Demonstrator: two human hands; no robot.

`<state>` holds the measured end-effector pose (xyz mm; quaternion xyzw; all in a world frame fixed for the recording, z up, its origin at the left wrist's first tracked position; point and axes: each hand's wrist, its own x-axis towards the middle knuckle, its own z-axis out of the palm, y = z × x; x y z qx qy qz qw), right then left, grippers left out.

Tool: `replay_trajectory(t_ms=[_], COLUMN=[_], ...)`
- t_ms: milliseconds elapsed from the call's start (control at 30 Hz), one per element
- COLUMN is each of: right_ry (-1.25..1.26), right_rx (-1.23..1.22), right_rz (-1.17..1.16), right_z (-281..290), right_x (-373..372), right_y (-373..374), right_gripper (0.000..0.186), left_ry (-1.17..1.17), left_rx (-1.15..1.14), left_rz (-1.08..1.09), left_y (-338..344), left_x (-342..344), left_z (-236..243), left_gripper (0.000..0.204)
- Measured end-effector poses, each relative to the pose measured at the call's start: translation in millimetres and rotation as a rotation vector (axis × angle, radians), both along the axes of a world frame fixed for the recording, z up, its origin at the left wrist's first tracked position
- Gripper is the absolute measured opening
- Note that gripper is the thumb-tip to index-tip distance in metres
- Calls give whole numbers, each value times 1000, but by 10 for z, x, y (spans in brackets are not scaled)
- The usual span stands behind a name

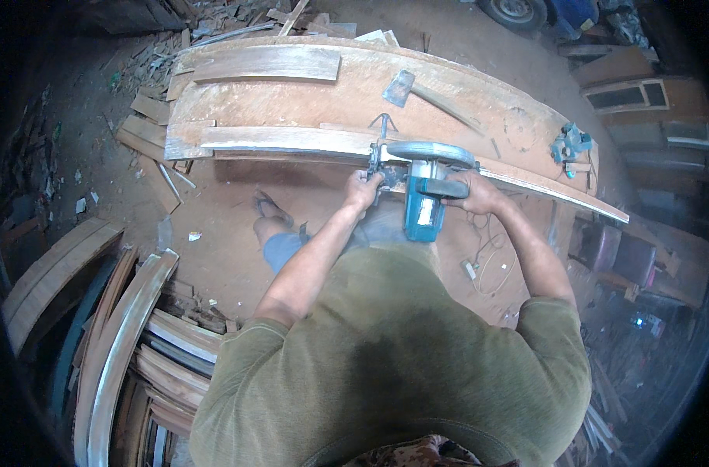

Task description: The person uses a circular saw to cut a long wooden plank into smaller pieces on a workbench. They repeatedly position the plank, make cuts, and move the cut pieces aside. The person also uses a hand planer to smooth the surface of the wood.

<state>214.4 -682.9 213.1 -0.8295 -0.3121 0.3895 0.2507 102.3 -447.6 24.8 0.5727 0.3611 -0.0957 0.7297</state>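
Observation:
A teal circular saw [424, 214] with a grey blade guard rests on a long wooden board [292, 140] along the near edge of the workbench [292, 101]. My right hand [475, 193] is wrapped round the saw's rear handle. At the left side of the saw's base plate, my left hand [362, 189] is closed, its fingers curled on the plate's edge. The blade is hidden under its guard. Behind the saw lies a hatchet [399, 88], its wooden handle pointing right.
A shorter plank [269, 64] lies at the bench's back left. Another teal power tool [571, 144] stands at its right end. Curved boards [128, 335] are stacked at the lower left. A cable [490, 265] loops over the dirt floor, and wood scraps [144, 128] lie left of the bench.

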Motion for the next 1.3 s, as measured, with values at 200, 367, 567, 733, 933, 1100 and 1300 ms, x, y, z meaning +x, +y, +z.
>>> replay_trajectory(t_ms=[200, 367, 567, 733, 933, 1100, 1300], right_ry=[7, 27, -45, -48, -26, -55, -23], right_rx=[-22, -20, 12, -18, -39, -52, -10], right_rz=[17, 9, 60, 80, 46, 75, 59], right_z=[-30, -12, -54, -42, -31, -44, -65], right_x=[-27, -66, -90, -115, -195, -214, -253], right_y=[209, 401, 617, 830, 1053, 1226, 1451], right_gripper=[23, 24, 23, 23, 23, 22, 22], left_ry=[45, -5, 49, 58, 44, 48, 20], left_rx=[-1, -49, -99, -114, -129, -117, -135], left_rz=[-43, 49, 26, 41, 29, 12, 42], left_y=[233, 344, 604, 775, 977, 1163, 1351], left_x=[-26, -87, -105, -153, -208, -248, -284], left_z=[66, -50, 106, 98, 80, 89, 25], left_gripper=[28, 28, 28, 29, 32, 31, 31])
